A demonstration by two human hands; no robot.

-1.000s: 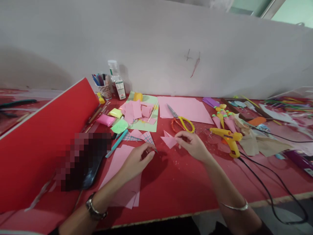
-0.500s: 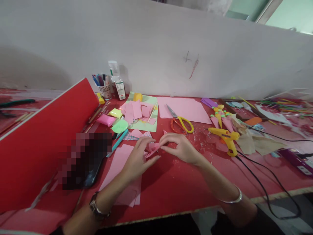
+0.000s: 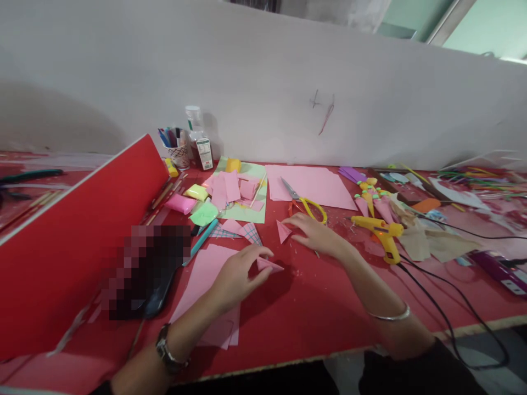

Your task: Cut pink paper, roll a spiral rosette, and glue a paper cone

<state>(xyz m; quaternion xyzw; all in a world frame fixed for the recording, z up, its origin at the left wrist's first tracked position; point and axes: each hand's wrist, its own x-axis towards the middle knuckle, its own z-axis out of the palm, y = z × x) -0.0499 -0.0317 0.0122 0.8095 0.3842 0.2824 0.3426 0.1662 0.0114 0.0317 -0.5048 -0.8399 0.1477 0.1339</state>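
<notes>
My left hand (image 3: pixel 239 276) pinches a small folded pink paper piece (image 3: pixel 269 265) with a pointed tip, held low over the red tabletop. A second pink paper triangle (image 3: pixel 283 232) lies farther back on the table. Right beside it is my right hand (image 3: pixel 315 235), its thumb and fingers apart; I cannot tell whether a fingertip touches the triangle. Grid-patterned paper pieces (image 3: pixel 252 234) lie just behind my left hand. Pink paper sheets (image 3: pixel 206 291) are partly under my left forearm. Scissors (image 3: pixel 307 204) with yellow and orange handles lie behind my right hand.
A yellow glue gun (image 3: pixel 381 233) with a black cord lies at right, near several small paper cones (image 3: pixel 381 206). Clay packets (image 3: pixel 181 203), a pen cup (image 3: pixel 178 154) and a bottle (image 3: pixel 201 145) stand back left. A red board (image 3: pixel 82 241) leans at left.
My hands have moved apart. The right one let go of the folded pink paper and went right and back to the other triangle. My left hand, still holding its piece, came slightly nearer.
</notes>
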